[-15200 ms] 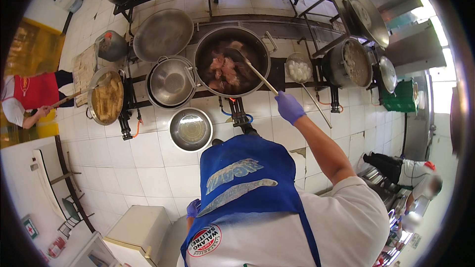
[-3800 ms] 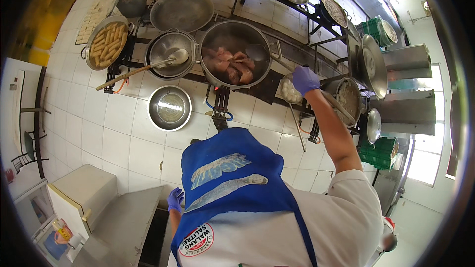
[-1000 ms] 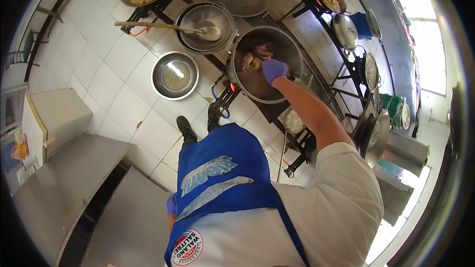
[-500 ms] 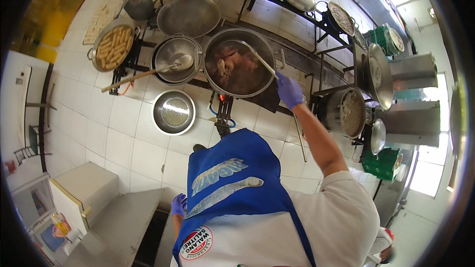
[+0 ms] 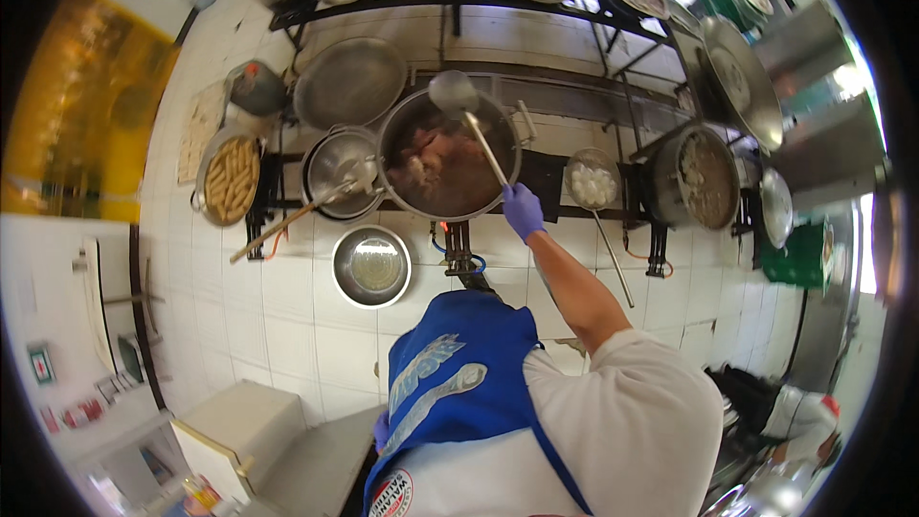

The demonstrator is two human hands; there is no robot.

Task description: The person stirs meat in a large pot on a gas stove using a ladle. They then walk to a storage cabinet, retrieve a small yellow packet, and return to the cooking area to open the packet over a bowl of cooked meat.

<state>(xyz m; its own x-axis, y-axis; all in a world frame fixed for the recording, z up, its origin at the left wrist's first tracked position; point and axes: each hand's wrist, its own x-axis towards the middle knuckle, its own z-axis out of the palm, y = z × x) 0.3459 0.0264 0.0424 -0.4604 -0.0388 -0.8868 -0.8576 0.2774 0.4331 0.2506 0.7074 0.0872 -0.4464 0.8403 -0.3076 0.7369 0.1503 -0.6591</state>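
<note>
My right hand [image 5: 523, 211], in a purple glove, is closed round the handle of a long metal ladle [image 5: 454, 94]. The ladle's round bowl is above the far side of a large metal pot [image 5: 437, 217]. Inside the pot, reddish chunks of meat [image 5: 438, 150] sit in dark, steaming liquid. Only a sliver of my left hand [image 5: 381, 431], also gloved in purple, shows beside the blue apron [image 5: 469, 345]; its fingers are hidden.
Left of the pot are nested metal pans with a wooden-handled scoop [image 5: 287, 227], and a pan [image 5: 197, 180] of golden rolls. A metal basin [image 5: 338, 270] stands on the floor. A strainer [image 5: 613, 254] holding white pieces lies to the right. Another person [image 5: 799, 421] is at lower right.
The ladle has swung so that its bowl now shows over the pot's far side. My left hand has slipped mostly behind the apron. The whole view has shifted.
</note>
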